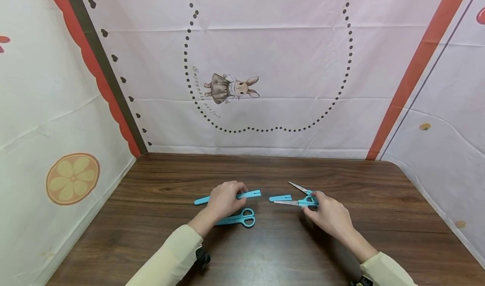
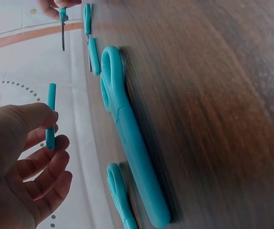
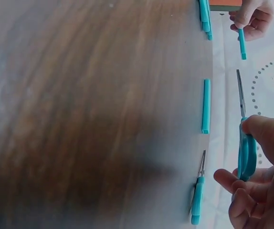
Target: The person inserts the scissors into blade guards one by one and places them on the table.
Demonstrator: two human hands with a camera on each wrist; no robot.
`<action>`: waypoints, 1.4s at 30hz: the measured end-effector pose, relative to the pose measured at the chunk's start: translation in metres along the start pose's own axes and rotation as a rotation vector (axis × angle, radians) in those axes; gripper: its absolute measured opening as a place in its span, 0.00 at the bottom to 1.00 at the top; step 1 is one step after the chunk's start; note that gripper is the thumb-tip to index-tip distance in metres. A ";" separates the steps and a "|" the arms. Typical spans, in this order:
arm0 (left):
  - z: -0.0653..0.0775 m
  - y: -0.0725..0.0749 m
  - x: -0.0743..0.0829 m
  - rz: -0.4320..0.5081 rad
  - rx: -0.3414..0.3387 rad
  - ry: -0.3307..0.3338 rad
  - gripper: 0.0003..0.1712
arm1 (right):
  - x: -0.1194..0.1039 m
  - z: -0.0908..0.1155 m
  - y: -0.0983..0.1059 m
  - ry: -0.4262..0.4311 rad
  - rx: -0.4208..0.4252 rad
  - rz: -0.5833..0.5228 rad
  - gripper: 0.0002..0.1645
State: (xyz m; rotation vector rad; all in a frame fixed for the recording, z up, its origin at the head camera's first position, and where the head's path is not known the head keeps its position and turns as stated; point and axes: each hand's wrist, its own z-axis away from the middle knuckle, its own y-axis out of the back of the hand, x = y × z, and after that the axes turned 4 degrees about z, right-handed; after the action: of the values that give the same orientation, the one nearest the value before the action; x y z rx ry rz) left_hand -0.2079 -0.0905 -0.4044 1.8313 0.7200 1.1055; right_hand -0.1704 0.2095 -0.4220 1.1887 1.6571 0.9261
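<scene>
My left hand [image 1: 225, 197] pinches a light-blue scissors cover [image 1: 250, 194] between thumb and fingers, above the table. Its notched end points right. My right hand [image 1: 333, 214] grips the blue handles of a pair of scissors [image 3: 242, 95], raised off the table with its bare blades pointing left. A second bare-bladed pair [image 3: 199, 195] lies on the table behind the right hand. Between the hands lies another blue cover [image 3: 206, 107]. Below the left hand rests a covered pair of scissors [image 2: 134, 138]; a further pair [image 2: 120, 195] lies farther back, partly hidden by that hand in the head view.
The dark wood-grain table [image 1: 151, 235] lies under everything. A white printed cloth [image 1: 265, 58] hangs behind it, and more cloth hangs at the left and right sides.
</scene>
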 end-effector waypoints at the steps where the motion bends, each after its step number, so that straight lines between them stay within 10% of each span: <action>1: 0.000 0.000 0.000 0.003 0.001 0.002 0.08 | 0.000 -0.001 0.000 0.000 -0.005 -0.002 0.29; 42: 0.018 0.005 0.000 0.022 0.065 -0.069 0.07 | -0.023 -0.012 -0.001 0.006 -0.004 -0.089 0.29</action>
State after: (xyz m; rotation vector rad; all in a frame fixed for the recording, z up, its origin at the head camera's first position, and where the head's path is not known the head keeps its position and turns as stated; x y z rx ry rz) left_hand -0.1919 -0.0992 -0.4042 1.9272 0.7047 1.0386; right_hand -0.1779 0.1862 -0.4141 1.1017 1.6982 0.8779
